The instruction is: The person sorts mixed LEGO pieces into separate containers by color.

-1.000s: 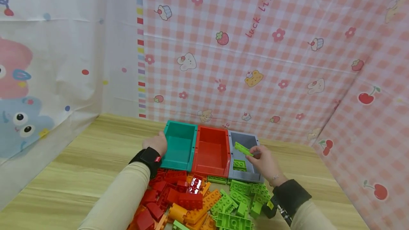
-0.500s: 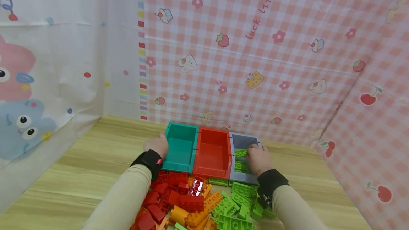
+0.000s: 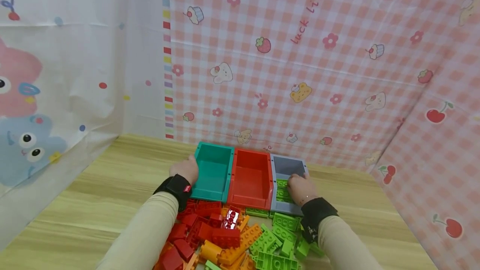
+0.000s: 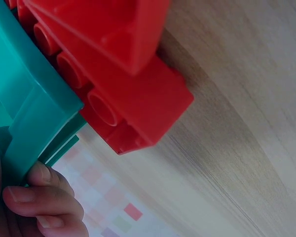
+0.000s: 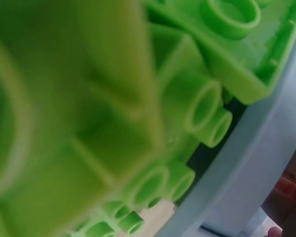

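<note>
bins (image 3: 249, 182) abreast | bricks (image 3: 226, 238) before and in rightmost bin (image 3: 288, 165) | cloth (image 3: 240, 95) behind

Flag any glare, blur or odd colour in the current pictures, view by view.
Head: white glare on one shiny dark red brick; right wrist: the nearest green brick badly out of focus, the green bricks past it clearer; left wrist: the wooden tabletop greyer and duller than it looks in the head view.
</note>
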`<action>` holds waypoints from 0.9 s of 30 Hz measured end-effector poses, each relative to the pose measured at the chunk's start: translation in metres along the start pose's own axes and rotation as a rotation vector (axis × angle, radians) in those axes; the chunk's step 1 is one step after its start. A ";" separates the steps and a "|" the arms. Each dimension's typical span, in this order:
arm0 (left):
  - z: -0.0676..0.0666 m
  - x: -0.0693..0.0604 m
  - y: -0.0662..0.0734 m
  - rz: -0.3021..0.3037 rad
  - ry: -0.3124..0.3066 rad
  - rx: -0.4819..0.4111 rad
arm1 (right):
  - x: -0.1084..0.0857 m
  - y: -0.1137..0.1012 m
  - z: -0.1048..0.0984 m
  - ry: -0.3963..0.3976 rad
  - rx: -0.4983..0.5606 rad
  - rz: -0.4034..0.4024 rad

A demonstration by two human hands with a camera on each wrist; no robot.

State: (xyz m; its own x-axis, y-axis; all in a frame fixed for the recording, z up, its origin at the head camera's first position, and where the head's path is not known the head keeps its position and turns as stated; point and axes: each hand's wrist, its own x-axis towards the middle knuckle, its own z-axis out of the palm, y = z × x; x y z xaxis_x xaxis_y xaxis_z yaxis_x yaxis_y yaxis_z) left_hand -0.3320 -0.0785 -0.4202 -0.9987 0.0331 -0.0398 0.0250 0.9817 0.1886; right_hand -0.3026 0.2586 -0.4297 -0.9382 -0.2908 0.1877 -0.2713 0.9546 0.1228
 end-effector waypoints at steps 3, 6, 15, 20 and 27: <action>0.000 0.000 0.000 0.001 0.004 -0.003 | -0.001 0.001 0.000 -0.018 -0.023 -0.027; 0.000 0.000 0.000 0.002 0.011 -0.005 | -0.002 0.002 0.001 -0.028 -0.034 -0.038; 0.003 0.001 -0.001 0.002 0.027 -0.006 | -0.003 0.003 0.006 -0.102 -0.114 -0.098; 0.004 0.002 -0.001 0.000 0.021 -0.011 | -0.005 0.003 0.004 -0.092 -0.011 -0.092; -0.001 -0.003 0.000 0.004 0.016 -0.033 | -0.027 -0.007 -0.022 -0.020 0.225 -0.189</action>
State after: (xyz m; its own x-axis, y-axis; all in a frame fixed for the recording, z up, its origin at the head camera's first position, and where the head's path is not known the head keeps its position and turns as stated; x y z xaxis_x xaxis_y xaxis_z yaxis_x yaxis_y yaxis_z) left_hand -0.3292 -0.0791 -0.4197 -0.9992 0.0334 -0.0235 0.0274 0.9750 0.2206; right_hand -0.2709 0.2584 -0.4137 -0.8701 -0.4652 0.1629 -0.4801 0.8747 -0.0662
